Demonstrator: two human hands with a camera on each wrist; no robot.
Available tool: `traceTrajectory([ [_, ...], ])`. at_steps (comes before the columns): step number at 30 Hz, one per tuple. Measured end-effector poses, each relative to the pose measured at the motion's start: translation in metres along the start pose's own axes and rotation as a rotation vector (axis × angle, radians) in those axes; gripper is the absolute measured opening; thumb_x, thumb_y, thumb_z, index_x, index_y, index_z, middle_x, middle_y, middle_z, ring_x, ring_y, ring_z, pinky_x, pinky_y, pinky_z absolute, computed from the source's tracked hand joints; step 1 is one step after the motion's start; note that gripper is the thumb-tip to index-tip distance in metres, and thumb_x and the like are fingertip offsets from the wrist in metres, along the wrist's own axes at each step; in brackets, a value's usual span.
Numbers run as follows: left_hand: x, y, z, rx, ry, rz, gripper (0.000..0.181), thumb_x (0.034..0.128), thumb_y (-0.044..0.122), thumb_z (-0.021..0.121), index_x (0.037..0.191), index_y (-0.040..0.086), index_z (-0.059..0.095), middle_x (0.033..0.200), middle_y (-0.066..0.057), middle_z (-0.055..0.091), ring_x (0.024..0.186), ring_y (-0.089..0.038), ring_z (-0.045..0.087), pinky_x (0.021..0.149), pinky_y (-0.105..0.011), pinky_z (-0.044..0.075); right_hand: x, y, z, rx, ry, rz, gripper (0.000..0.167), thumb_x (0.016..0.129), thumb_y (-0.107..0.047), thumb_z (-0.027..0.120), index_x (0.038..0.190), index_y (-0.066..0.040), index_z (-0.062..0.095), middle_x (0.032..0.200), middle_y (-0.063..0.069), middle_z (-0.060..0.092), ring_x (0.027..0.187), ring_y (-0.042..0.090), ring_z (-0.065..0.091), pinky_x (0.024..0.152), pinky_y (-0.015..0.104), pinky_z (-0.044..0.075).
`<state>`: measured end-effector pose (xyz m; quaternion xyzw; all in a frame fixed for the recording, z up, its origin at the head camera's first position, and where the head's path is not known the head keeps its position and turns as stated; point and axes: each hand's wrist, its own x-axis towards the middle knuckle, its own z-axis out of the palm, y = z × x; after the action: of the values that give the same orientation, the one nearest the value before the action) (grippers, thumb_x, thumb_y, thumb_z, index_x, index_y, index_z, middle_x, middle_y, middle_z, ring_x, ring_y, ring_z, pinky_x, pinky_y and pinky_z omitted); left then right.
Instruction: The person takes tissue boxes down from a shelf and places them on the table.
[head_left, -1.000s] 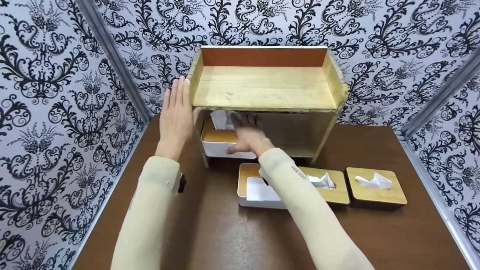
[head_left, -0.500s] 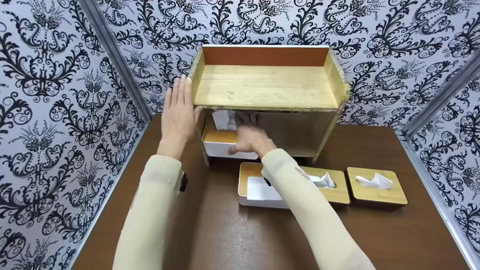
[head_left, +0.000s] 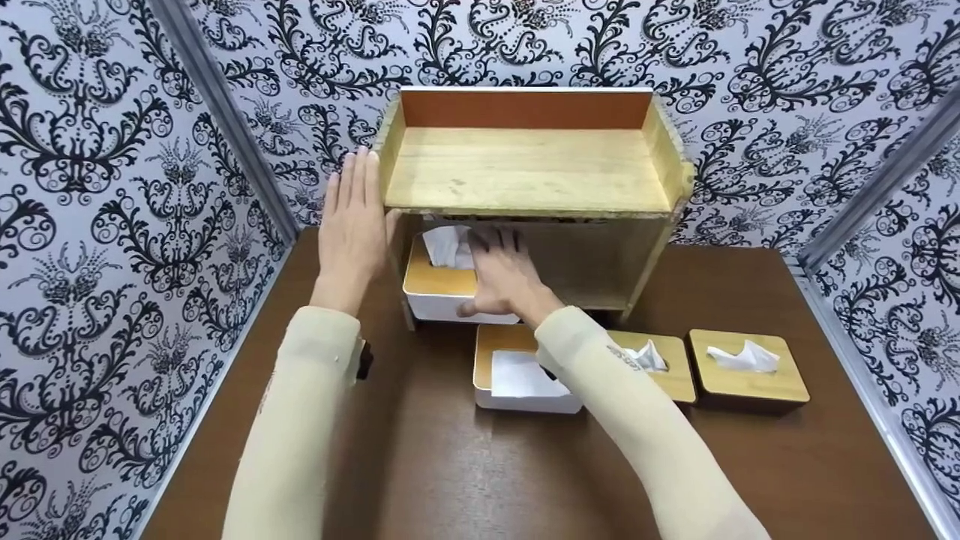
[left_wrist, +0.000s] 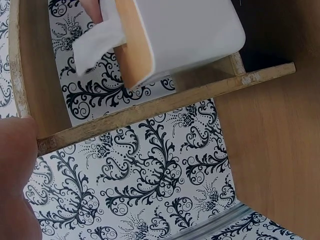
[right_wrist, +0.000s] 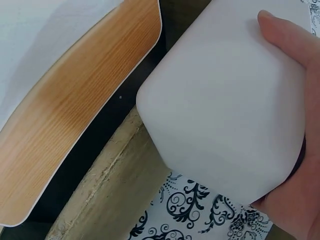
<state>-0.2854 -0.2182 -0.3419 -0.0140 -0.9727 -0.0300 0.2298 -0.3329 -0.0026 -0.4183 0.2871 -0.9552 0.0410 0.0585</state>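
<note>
A white tissue box point(head_left: 441, 306) with a wooden lid and a tuft of tissue point(head_left: 448, 246) sits at the left of the lower compartment of a wooden shelf point(head_left: 525, 169), its front at the compartment's opening. My right hand point(head_left: 506, 277) grips the box by its right end. In the right wrist view the thumb point(right_wrist: 287, 37) lies on the white front wall point(right_wrist: 220, 100); most fingertips are hidden. My left hand point(head_left: 351, 225) rests with straight fingers along the shelf's left side panel point(left_wrist: 165, 102). Its thumb is near the front edge.
Before the shelf stands a second white tissue box point(head_left: 525, 403) with a wooden lid, partly behind my right sleeve. To its right are two dark boxes with wooden lids and tissues, a partly covered one point(head_left: 671, 375) and a smaller one point(head_left: 750, 375). Patterned walls point(head_left: 750, 67) enclose the brown table point(head_left: 465, 480).
The tissue box in the shelf has come slightly forward, towards me, with my right hand on it. My left hand stays against the shelf's side.
</note>
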Motion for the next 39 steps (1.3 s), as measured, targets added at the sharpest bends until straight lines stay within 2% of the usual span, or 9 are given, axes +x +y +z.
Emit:
traceTrajectory([
  [5,0.001,-0.001,-0.001,-0.003,0.004,0.005,0.08,0.1013,0.042,0.043,0.157,0.007,-0.003,0.166,-0.008,0.0,0.154,-0.025,0.001,0.127,-0.039,-0.001,-0.008,-0.004,-0.006,-0.031,0.011,-0.002,0.13,0.052,-0.077,0.075,0.155,-0.021,0.02,0.154,0.015,0.033,0.142,0.039,0.026,0.118,0.059,0.023],
  [9,0.001,0.0,0.0,0.008,0.011,0.012,0.08,0.1013,0.042,0.043,0.157,0.006,-0.001,0.166,-0.01,0.003,0.154,-0.026,0.003,0.127,-0.04,0.001,-0.019,-0.008,-0.009,-0.052,0.006,-0.001,0.128,0.051,-0.079,0.074,0.152,-0.02,0.024,0.145,0.016,0.043,0.135,0.038,0.034,0.111,0.056,0.032],
  [12,0.001,0.0,0.001,0.02,0.008,0.015,0.08,0.1015,0.043,0.042,0.157,0.005,-0.001,0.166,-0.011,0.003,0.154,-0.026,0.004,0.127,-0.041,0.001,-0.027,-0.011,-0.011,-0.077,0.008,-0.005,0.128,0.05,-0.081,0.073,0.151,-0.018,0.025,0.139,0.015,0.047,0.129,0.037,0.038,0.107,0.055,0.034],
  [19,0.001,0.001,-0.001,0.015,-0.015,0.009,0.079,0.1021,0.043,0.04,0.157,0.007,-0.005,0.166,-0.009,-0.002,0.154,-0.025,0.001,0.127,-0.04,-0.003,-0.042,-0.024,-0.014,-0.117,0.037,-0.001,0.131,0.048,-0.082,0.072,0.152,-0.016,0.025,0.142,0.015,0.041,0.131,0.034,0.037,0.113,0.053,0.029],
  [26,0.001,0.0,-0.005,0.037,-0.035,0.015,0.073,0.1038,0.037,0.036,0.157,0.007,-0.004,0.166,-0.009,-0.002,0.154,-0.027,0.004,0.127,-0.041,-0.002,-0.055,-0.046,-0.015,-0.107,0.002,-0.013,0.133,0.05,-0.081,0.072,0.153,-0.013,0.024,0.147,0.02,0.036,0.135,0.038,0.035,0.118,0.054,0.023],
  [33,0.001,-0.004,-0.01,0.059,-0.041,0.041,0.071,0.1044,0.035,0.036,0.157,0.007,-0.003,0.166,-0.009,0.0,0.154,-0.028,0.004,0.127,-0.042,-0.001,-0.06,-0.074,-0.01,-0.102,0.003,-0.042,0.13,0.049,-0.081,0.073,0.151,-0.015,0.027,0.145,0.017,0.037,0.134,0.036,0.036,0.119,0.052,0.024],
  [39,0.0,-0.002,-0.012,0.076,-0.017,0.059,0.07,0.1038,0.031,0.04,0.156,0.004,0.003,0.165,-0.012,0.006,0.153,-0.029,0.009,0.127,-0.043,0.003,-0.058,-0.093,-0.002,-0.103,-0.008,-0.05,0.132,0.049,-0.082,0.073,0.153,-0.016,0.025,0.148,0.016,0.036,0.136,0.035,0.035,0.12,0.052,0.022],
])
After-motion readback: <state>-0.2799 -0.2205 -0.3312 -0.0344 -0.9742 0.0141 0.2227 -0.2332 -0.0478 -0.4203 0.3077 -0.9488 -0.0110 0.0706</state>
